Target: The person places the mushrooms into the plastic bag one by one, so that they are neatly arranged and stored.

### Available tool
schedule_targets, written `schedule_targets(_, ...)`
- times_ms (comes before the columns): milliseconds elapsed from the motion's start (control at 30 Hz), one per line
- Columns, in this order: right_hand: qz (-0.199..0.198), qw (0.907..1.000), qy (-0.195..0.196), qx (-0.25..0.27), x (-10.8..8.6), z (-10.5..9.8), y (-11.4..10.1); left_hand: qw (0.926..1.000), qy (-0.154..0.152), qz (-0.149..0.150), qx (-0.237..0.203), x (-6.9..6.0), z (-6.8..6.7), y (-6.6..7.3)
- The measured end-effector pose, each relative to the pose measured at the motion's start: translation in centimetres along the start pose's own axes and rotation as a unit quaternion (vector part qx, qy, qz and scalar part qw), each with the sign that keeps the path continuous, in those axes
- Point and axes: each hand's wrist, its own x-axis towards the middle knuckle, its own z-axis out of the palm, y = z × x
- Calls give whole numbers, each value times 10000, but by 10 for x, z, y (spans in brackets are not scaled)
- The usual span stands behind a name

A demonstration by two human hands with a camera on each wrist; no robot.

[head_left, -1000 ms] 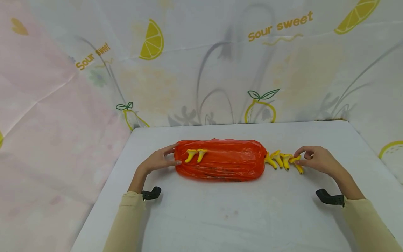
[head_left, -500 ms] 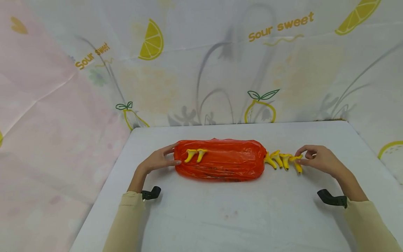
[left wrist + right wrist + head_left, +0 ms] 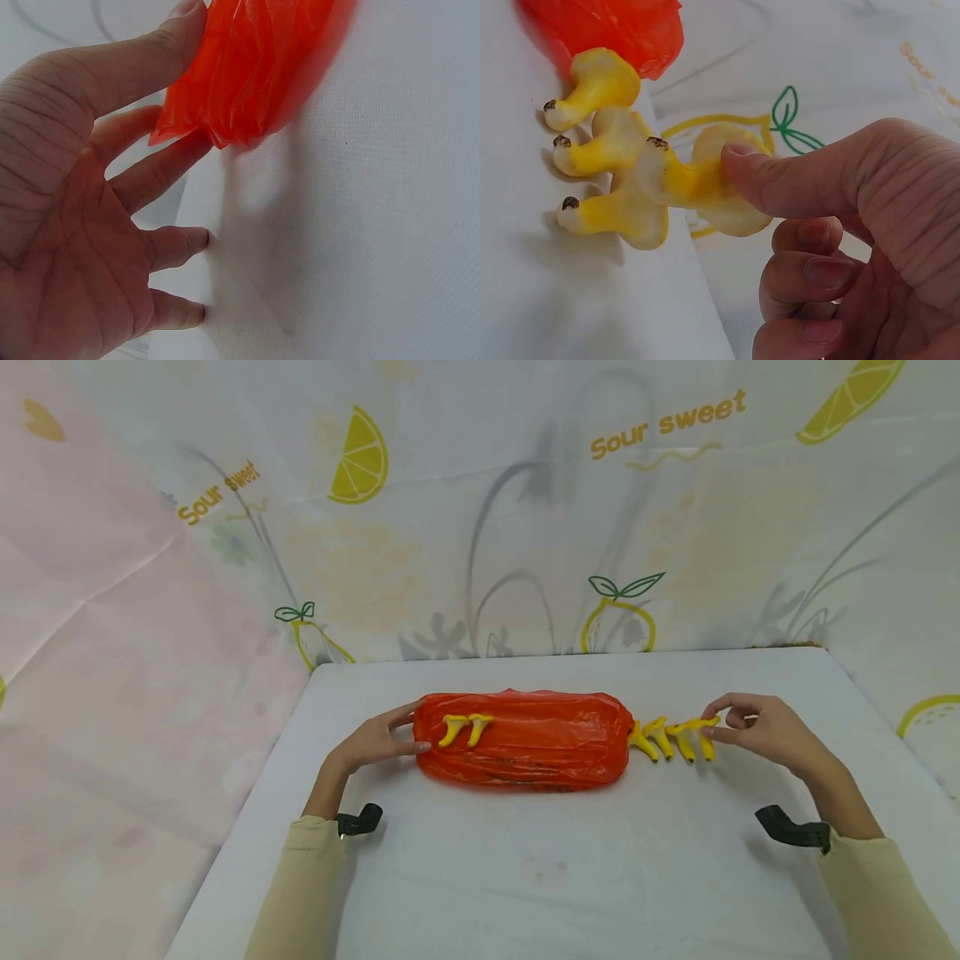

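A long bundle wrapped in a red plastic bag (image 3: 555, 739) lies across the white table. At its left end my left hand (image 3: 375, 742) holds it, the thumb on the near side and fingers on the far side. My right hand (image 3: 768, 735) pinches a yellow chanterelle-shaped mushroom (image 3: 679, 176) with a dark stem tip, raised slightly. Beside it, several more yellow mushrooms (image 3: 658, 739) form a row from the bag's right end. Another two mushrooms (image 3: 454, 729) lie on top of the bag, near the left hand. The right index fingertip is hidden behind the held mushroom.
The white table (image 3: 555, 877) extends in front of the bag. A cloth backdrop (image 3: 420, 543) with lemon prints and lettering stands behind the table and along its left side. A black wrist mount (image 3: 791, 829) sits on the right wrist, another black mount (image 3: 362, 820) on the left.
The right hand has moved slightly away from the camera, shifting and turning the pinched mushroom more upright. The mushroom beside it has turned a little. The left hand stays on the bag.
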Motion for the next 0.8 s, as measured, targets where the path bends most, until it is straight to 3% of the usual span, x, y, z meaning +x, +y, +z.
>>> schedule_targets(800, -128, 9969, -93, 767, 23, 17, -46, 10000, -52, 17, 66, 2, -1, -2)
